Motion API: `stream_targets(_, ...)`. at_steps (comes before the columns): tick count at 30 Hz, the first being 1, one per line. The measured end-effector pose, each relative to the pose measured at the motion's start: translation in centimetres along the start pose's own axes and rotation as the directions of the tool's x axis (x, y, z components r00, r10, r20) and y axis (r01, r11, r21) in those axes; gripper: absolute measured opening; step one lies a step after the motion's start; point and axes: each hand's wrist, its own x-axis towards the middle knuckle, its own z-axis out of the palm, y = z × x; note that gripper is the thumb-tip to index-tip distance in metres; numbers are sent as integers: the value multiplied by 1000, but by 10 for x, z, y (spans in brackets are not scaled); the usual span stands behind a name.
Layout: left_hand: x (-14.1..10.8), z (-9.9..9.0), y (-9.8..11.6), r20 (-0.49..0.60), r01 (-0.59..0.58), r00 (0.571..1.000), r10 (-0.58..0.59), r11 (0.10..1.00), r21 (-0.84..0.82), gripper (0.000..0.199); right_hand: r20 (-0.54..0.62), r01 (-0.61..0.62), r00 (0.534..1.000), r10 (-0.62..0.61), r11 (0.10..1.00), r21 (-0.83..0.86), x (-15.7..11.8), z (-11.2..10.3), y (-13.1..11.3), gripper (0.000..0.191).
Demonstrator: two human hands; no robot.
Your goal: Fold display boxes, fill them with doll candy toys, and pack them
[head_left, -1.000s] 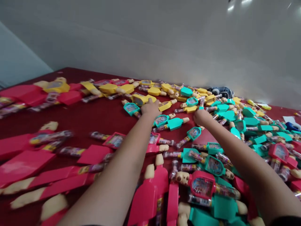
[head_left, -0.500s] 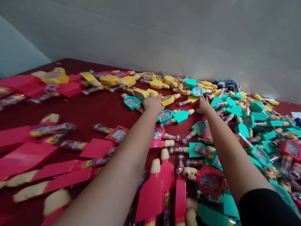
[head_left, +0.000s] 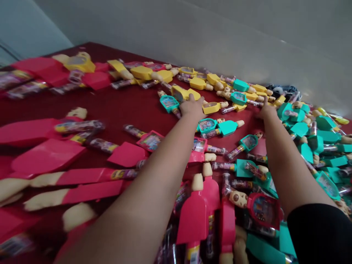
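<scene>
The left hand (head_left: 192, 107) is lying open, fingers spread, on a yellow toy (head_left: 178, 92); the open right hand (head_left: 266, 111) is stretching beside teal toys (head_left: 284, 111) at its 3 o'clock.

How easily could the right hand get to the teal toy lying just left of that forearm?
Probably easily. The right hand sits just beyond the teal toy, and only bare red cloth seems to lie between them, with no other toy in the way.

Left hand (head_left: 193, 108), right hand (head_left: 266, 111), both outstretched, apart
</scene>
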Motion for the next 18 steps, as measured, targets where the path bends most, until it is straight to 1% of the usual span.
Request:
stream_targets(2,-2,-2,0,3,5,1000,-4,1000,-18,75,90,4,996,3,997,-80,8,-7,11,116)
stream_targets(4,-3,-3,0,4,4,1000,-4,999,-41,76,136,-11,990,31,989,-146,11,-11,18,110)
stream_targets(7,-2,-4,0,8,-6,1000,6,997,-71,76,155,-37,985,69,979,-199,7,-14,23,94)
stream_targets(9,-1,-3,-1,5,-5,1000,5,996,-86,77,126,-12,991,40,976,-217,1,-13,25,89)
stream_targets(11,1,-2,-1,1,2,1000,-2,996,-93,79,84,55,996,-37,972,-229,-6,-11,28,85)
stream_targets(13,3,-2,-1,6,0,1000,0,996,-88,85,66,163,986,-151,956,-244,-16,-9,30,79)
stream_targets(16,5,-2,0,38,-9,999,11,997,-76,98,92,322,947,-308,912,-255,-37,-11,27,66)
stream_targets(18,6,-4,1,47,3,999,1,996,-84,105,105,406,914,-392,880,-246,-58,-13,20,52)
